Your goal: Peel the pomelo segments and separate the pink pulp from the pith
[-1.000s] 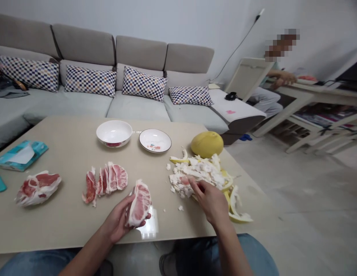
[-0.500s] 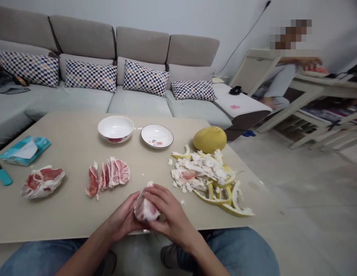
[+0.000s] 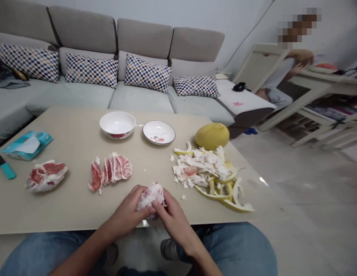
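Even, moderately bright indoor light, its source hard to place; soft shadow hugs the floral bowl (image 3: 117,123); a white glint sits on the right edge of the coffee table (image 3: 74,134); the held pomelo chunk (image 3: 151,195) looks slightly soft; wide-angle stretching slants the white desk (image 3: 319,81), blurred at far right; pixelation covers the head of a seated person (image 3: 305,57).

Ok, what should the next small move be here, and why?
Probably to ease a segment off the pomelo chunk: the left hand and right hand grip it from opposite sides, its visible surface is mostly white, and detached pomelo segments lie in a row on the table.
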Action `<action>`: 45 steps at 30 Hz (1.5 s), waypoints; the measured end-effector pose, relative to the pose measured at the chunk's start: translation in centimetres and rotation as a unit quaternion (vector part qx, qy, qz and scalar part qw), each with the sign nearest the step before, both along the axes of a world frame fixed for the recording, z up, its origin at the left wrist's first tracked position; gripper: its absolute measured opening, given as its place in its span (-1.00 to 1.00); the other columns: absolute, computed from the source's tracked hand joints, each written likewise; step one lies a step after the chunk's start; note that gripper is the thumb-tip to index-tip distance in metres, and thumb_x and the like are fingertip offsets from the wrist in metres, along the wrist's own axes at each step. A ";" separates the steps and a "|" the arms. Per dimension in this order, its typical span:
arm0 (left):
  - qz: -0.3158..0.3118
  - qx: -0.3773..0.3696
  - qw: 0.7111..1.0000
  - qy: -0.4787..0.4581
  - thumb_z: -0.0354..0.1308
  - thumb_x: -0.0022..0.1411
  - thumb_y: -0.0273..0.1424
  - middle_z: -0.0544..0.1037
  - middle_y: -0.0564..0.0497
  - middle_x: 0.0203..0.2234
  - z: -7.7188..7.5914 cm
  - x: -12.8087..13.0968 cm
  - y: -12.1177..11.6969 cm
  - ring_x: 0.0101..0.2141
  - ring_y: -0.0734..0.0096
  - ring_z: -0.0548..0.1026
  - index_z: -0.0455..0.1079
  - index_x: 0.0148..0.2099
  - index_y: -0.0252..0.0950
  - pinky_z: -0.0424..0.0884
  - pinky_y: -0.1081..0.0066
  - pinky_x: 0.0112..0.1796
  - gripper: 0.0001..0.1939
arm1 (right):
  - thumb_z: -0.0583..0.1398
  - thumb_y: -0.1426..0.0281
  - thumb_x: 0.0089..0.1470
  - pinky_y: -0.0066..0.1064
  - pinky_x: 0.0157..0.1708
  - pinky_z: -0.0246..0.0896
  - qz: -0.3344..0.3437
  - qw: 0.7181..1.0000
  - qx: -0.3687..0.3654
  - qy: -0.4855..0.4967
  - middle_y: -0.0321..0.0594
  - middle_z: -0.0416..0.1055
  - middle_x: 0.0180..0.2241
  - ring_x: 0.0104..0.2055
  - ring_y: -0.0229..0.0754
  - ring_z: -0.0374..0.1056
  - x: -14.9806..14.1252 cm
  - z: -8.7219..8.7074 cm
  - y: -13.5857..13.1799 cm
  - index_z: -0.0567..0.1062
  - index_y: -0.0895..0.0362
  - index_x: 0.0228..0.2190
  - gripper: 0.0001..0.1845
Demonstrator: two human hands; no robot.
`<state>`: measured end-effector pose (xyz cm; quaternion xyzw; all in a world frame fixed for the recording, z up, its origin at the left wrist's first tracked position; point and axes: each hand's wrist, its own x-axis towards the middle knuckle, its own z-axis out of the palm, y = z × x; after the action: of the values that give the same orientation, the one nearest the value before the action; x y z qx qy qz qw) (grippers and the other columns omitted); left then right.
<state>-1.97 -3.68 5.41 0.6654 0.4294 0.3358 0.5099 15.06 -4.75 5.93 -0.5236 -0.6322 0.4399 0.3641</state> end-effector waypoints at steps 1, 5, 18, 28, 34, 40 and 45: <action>-0.004 0.009 1.000 0.004 0.11 0.24 -0.19 0.43 -0.06 -0.19 0.0 0.0 0.1 -0.17 0.19 0.38 0.35 -0.02 -0.26 0.27 0.33 -0.13 -0.67 | 0.13 0.34 0.13 -0.45 -0.29 0.22 0.010 1.000 -0.006 0.004 -0.27 0.40 -0.34 -0.30 -0.20 0.30 0.0 0.2 -0.1 0.41 0.13 -0.29 -0.87; -0.022 0.009 1.000 -0.016 0.12 0.23 -0.18 0.42 -0.05 -0.20 -0.3 -0.1 0.3 -0.18 0.20 0.39 0.35 -0.01 -0.25 0.28 0.34 -0.13 -0.66 | 0.14 0.50 -0.03 -0.49 -0.36 0.23 0.006 0.999 -0.026 0.025 -0.27 0.42 -0.33 -0.32 -0.21 0.31 0.2 0.8 -0.1 0.43 0.14 -0.22 -0.74; -0.097 0.025 0.995 0.026 0.14 0.17 -0.08 0.43 -0.09 -0.17 -0.9 -0.4 0.8 -0.16 0.13 0.39 0.36 0.03 -0.27 0.29 0.30 -0.10 -0.52 | 0.15 0.51 -0.18 -0.44 -0.29 0.29 -0.012 0.997 -0.059 0.051 -0.25 0.38 -0.21 -0.29 -0.20 0.32 1.2 0.9 -0.3 0.30 0.11 0.03 -0.36; -0.081 -0.025 0.996 -0.022 0.26 0.10 -0.35 0.33 -0.11 0.17 -0.2 -1.1 0.5 0.15 -0.02 0.26 0.24 0.26 -0.15 0.17 0.16 0.13 -0.34 | 0.15 0.36 -0.04 -0.27 -0.11 0.30 -0.024 0.981 -0.126 0.146 -0.14 0.43 -0.06 -0.07 -0.06 0.37 2.2 -0.3 1.3 0.35 0.12 0.04 -0.45; -0.106 0.007 0.994 0.018 0.21 0.18 -0.32 0.34 -0.10 0.14 -0.1 -1.3 0.7 0.14 0.08 0.27 0.18 0.29 -0.11 0.18 0.24 0.13 -0.37 | 0.23 0.38 -0.08 -0.29 0.00 0.25 0.001 0.987 -0.103 0.122 -0.11 0.34 0.03 0.01 -0.08 0.33 2.1 -0.8 0.8 0.20 0.11 0.16 -0.26; -0.124 0.011 0.992 0.027 0.17 0.22 -0.32 0.37 -0.10 0.04 -0.2 -1.1 0.7 0.05 0.17 0.34 0.04 0.35 -0.06 0.22 0.27 0.09 -0.31 | 0.17 0.50 -0.18 -0.39 -0.25 0.30 -0.030 0.993 -0.081 0.076 -0.22 0.37 -0.19 -0.26 -0.18 0.32 1.4 -0.5 0.5 0.22 0.13 0.10 -0.27; -0.135 0.020 0.990 0.024 0.16 0.23 -0.29 0.38 -0.10 0.05 0.0 -0.9 0.7 0.05 0.14 0.33 0.09 0.33 -0.04 0.22 0.25 0.09 -0.35 | 0.11 0.52 -0.21 -0.44 -0.32 0.26 -0.061 0.993 -0.060 0.084 -0.29 0.36 -0.30 -0.31 -0.20 0.29 1.6 -0.7 0.8 0.34 0.13 -0.07 -0.45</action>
<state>-2.89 -3.03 5.41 0.7351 0.3411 0.2561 0.5270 16.62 -3.98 5.24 -0.5434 -0.5383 0.4968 0.4101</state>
